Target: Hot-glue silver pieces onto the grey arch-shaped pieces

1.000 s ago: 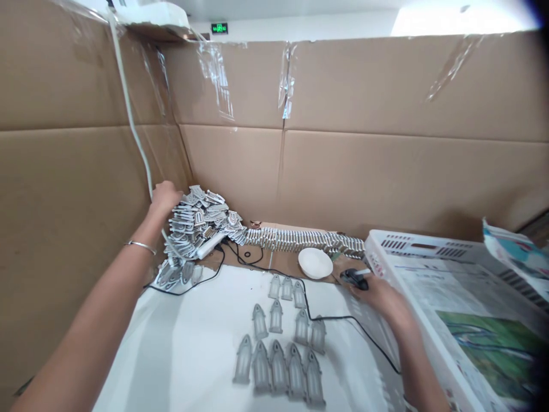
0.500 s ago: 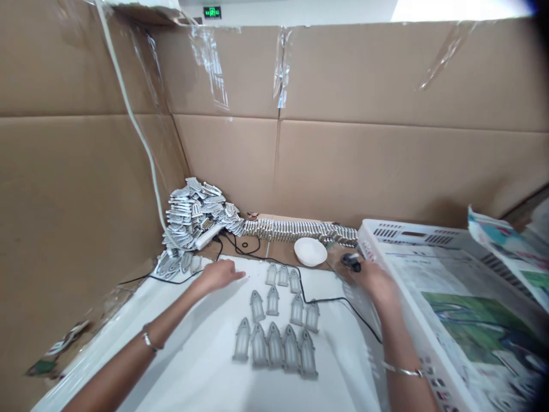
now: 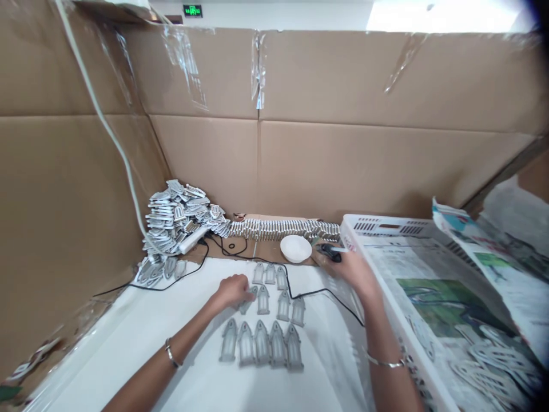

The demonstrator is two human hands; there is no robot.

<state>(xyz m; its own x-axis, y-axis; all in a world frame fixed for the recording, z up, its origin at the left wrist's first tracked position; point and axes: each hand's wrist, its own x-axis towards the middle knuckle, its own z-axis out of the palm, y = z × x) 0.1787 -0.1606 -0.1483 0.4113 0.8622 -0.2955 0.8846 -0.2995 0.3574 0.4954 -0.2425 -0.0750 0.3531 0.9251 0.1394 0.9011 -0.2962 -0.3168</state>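
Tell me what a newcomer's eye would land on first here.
Probably the heap of grey-white pieces in the far left corner, by the cardboard walls. Next, perhaps, the grey arched pieces laid in three rows on the white surface, where the left grip is at the leftmost one of the middle row. To their right, the right grip holds a black object beside a white bowl.

Arched pieces (image 3: 261, 344) matt, translucent, plastic-looking; walls (image 3: 343, 171) matt cardboard; tape (image 3: 261, 98) glossy.
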